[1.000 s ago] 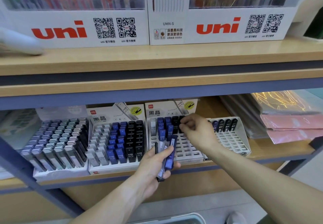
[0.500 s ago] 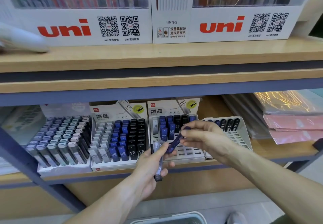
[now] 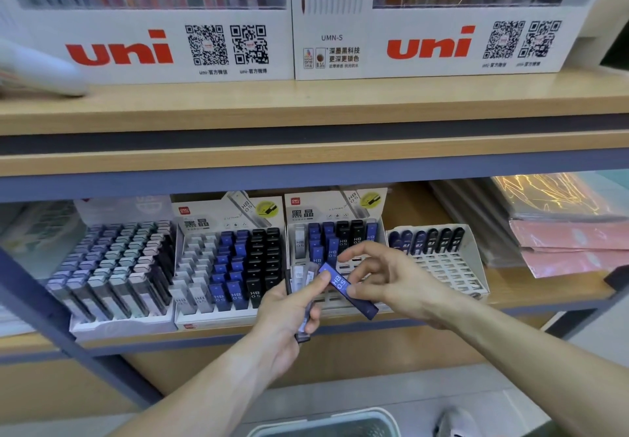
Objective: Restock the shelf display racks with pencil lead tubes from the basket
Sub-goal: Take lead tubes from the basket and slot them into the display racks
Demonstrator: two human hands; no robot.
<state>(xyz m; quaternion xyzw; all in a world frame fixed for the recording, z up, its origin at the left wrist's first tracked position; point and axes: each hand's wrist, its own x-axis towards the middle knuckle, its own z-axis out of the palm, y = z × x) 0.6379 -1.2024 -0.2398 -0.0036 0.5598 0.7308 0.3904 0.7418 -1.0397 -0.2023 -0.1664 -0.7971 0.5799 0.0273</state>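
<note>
My left hand [image 3: 287, 314] grips a small bunch of pencil lead tubes [image 3: 301, 278], clear and dark ones, in front of the lower shelf. My right hand [image 3: 388, 281] pinches one blue tube [image 3: 343, 286] marked HB 0.5, tilted, just right of that bunch. Behind the hands stands a white display rack [image 3: 360, 259] holding blue and black tubes in its back rows, with open slots in front. To its left a fuller rack [image 3: 231, 266] holds grey, blue and black tubes. The basket's pale rim [image 3: 323, 419] shows at the bottom edge.
A further rack of pastel tubes [image 3: 112, 266] stands at the left. A white grid rack [image 3: 439, 259] with several dark tubes stands at the right. Pink and clear packets [image 3: 571, 242] lie far right. The upper shelf [image 3: 306, 106] carries white "uni" pen boxes.
My right hand came back from the rack's back row to the bunch and has drawn one blue tube out of my left hand, now holding it tilted beside the bunch.
</note>
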